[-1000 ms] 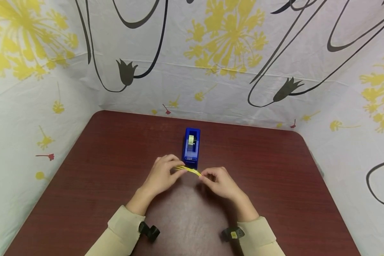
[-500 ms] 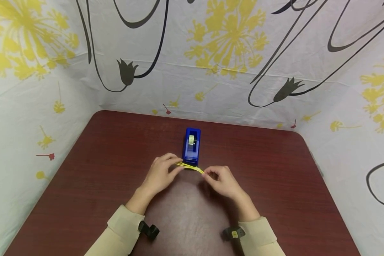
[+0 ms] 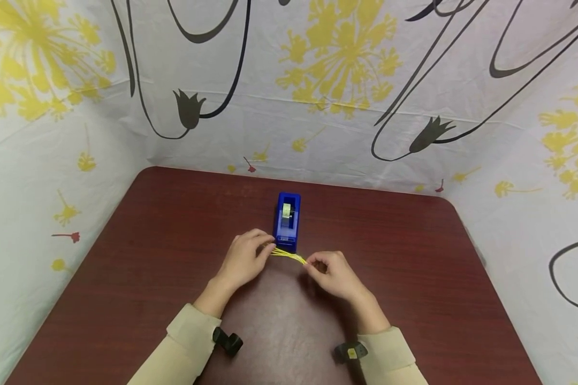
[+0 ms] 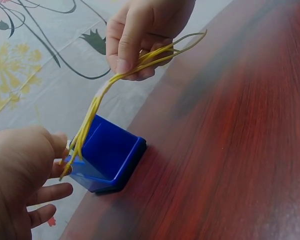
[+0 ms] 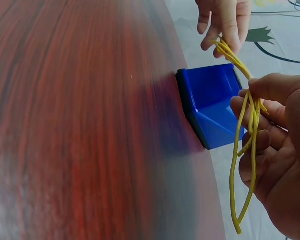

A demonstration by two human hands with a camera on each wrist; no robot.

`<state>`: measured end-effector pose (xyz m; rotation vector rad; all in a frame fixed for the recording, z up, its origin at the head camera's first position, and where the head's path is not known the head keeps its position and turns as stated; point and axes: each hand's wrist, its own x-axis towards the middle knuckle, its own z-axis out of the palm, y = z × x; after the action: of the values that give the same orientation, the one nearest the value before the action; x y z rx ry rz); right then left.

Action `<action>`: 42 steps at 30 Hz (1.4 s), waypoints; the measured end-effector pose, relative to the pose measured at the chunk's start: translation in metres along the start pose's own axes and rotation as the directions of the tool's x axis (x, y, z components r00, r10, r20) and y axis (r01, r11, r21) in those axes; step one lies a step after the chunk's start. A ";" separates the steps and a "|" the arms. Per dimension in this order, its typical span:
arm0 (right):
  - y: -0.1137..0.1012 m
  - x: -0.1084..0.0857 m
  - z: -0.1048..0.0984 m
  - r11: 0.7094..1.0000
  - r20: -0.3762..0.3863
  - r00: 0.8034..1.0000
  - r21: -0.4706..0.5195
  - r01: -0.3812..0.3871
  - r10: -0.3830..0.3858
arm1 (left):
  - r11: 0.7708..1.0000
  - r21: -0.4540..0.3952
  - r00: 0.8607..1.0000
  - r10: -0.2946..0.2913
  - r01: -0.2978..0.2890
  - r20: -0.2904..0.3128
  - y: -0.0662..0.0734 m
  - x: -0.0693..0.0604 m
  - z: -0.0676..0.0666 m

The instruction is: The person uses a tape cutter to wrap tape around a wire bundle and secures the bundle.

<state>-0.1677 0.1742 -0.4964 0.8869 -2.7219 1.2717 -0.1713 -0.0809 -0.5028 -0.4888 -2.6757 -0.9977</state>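
Note:
Between my two hands, a bundle of thin yellow wire (image 3: 289, 255) is held above the table, just in front of a blue tape dispenser (image 3: 287, 222). My right hand (image 3: 334, 272) pinches it between thumb and fingertips, and a folded loop of wire (image 5: 233, 175) hangs past those fingers in the right wrist view. The thumb and fingertips of my left hand (image 3: 243, 259) hold the other end, where loose strands stick out. A pale, shiny patch, perhaps clear tape, shows along the wire (image 4: 93, 107) in the left wrist view.
The dark red wooden table (image 3: 197, 208) has rounded far corners. A white cloth (image 3: 250, 128) with yellow and grey flower prints hangs behind it and on both sides. A roll of tape (image 3: 286, 210) sits in the dispenser.
My left thumb and fingers have shifted slightly left along the wire, so more of it shows and its strands are spread apart. The right hand has moved slightly to the right.

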 end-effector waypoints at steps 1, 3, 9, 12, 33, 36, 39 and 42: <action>0.001 -0.001 0.000 1.000 0.005 1.000 -0.004 -0.002 0.002 | 1.000 -0.003 1.000 -0.009 0.009 0.001 0.000 0.001 0.001; 0.002 -0.003 -0.001 1.000 0.020 1.000 -0.006 -0.009 0.009 | 1.000 -0.004 1.000 -0.028 0.028 0.007 0.000 0.003 0.002; 0.005 -0.008 -0.005 1.000 0.061 0.998 0.003 0.011 -0.011 | 0.999 -0.008 0.998 -0.047 0.047 0.041 -0.003 0.011 0.011; 0.007 -0.010 -0.010 0.999 0.071 0.997 0.034 0.029 -0.032 | 0.999 -0.014 0.998 -0.040 0.040 0.048 -0.005 0.015 0.015; 0.026 -0.010 -0.027 0.982 -0.295 0.953 0.190 -0.003 0.060 | 0.999 -0.009 0.997 -0.051 0.051 0.061 -0.006 0.016 0.015; 0.027 -0.005 -0.023 0.982 -0.438 0.881 0.121 -0.142 0.181 | 0.999 -0.010 0.997 -0.052 0.053 0.061 -0.005 0.016 0.015; 0.030 0.000 -0.020 0.958 -0.522 0.811 0.047 -0.281 0.264 | 0.998 -0.006 0.996 -0.057 0.058 0.061 -0.003 0.016 0.014; 0.032 0.004 -0.016 0.915 -0.551 0.773 -0.041 -0.401 0.314 | 0.998 0.001 0.996 -0.063 0.063 0.062 -0.002 0.015 0.015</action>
<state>-0.1905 0.1999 -0.5076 -0.0371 -2.5280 1.1019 -0.1879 -0.0694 -0.5098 -0.4451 -2.7622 -1.0167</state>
